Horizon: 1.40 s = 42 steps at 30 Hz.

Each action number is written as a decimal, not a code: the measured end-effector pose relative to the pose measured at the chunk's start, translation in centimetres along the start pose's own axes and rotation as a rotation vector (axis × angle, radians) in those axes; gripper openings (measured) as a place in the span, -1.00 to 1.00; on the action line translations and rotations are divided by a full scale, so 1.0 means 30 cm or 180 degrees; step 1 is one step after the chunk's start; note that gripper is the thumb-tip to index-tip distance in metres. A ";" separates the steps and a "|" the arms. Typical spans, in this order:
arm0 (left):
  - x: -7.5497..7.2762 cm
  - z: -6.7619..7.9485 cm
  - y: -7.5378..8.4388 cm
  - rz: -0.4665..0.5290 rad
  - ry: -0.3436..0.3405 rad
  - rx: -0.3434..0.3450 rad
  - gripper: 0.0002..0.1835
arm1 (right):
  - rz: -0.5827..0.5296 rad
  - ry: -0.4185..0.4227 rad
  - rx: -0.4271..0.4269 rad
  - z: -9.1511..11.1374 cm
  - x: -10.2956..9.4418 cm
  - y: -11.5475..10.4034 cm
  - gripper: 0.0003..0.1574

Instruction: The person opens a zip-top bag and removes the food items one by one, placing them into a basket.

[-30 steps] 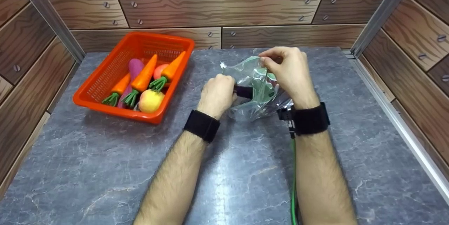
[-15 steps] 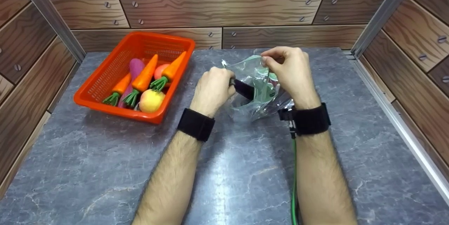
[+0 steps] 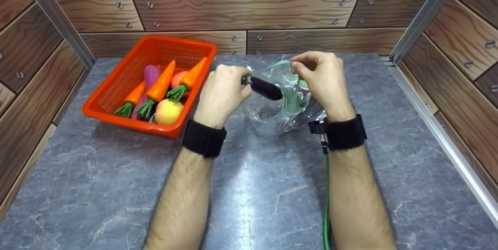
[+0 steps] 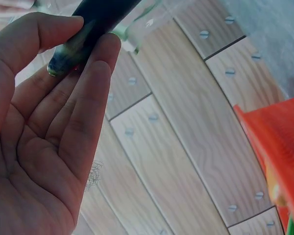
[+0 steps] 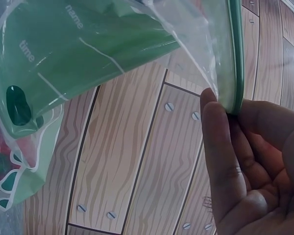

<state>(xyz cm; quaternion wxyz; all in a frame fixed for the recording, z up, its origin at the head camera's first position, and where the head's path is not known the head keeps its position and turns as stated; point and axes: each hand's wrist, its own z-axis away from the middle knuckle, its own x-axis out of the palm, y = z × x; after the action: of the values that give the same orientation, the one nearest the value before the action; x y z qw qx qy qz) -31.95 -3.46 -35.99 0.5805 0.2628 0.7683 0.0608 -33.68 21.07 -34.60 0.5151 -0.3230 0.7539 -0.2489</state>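
My left hand point(image 3: 225, 92) pinches a dark purple toy eggplant point(image 3: 266, 88) by its stem end, between thumb and fingers. The eggplant slants down to the right, its blunt end at the mouth of a clear zip bag point(image 3: 268, 119). In the left wrist view the greenish stem end of the eggplant point(image 4: 105, 19) shows between the fingertips. My right hand point(image 3: 325, 82) pinches the top edge of the bag. Seen from the right wrist, the bag point(image 5: 78, 63) has a green printed panel with "name" and "time" on it and a green zip strip. Something reddish shows through its lower part.
An orange-red plastic basket point(image 3: 116, 121) stands to the left, holding several toy carrots point(image 3: 161, 82), a purple vegetable point(image 3: 151, 74), a yellow-red apple point(image 3: 168, 111) and another reddish round fruit. Wood-patterned walls enclose the grey table point(image 3: 97, 187). A green cable point(image 3: 326, 203) runs along the right forearm.
My left hand has moved up and to the left, drawing the eggplant back from inside the bag so more of it shows. The right hand stays at the bag's edge.
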 end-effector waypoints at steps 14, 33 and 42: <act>-0.145 0.046 -0.042 0.0295 0.0371 0.0021 -0.71 | -0.0036 0.0028 -0.0022 0.001 0.000 0.001 -0.81; -0.288 0.123 -0.081 0.0487 0.0834 -0.0077 -0.70 | -0.0058 0.0004 0.0040 -0.002 0.008 0.004 -0.80; -0.303 0.130 -0.103 0.0505 0.1016 -0.0173 -0.68 | -0.0054 -0.0002 0.0009 0.001 0.007 0.005 -0.80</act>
<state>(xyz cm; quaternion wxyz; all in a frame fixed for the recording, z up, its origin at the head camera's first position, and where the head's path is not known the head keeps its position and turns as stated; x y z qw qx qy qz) -27.66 -11.23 -30.66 0.4514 0.2939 0.8256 0.1681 -33.75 21.01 -34.84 0.5137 -0.3287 0.7506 -0.2541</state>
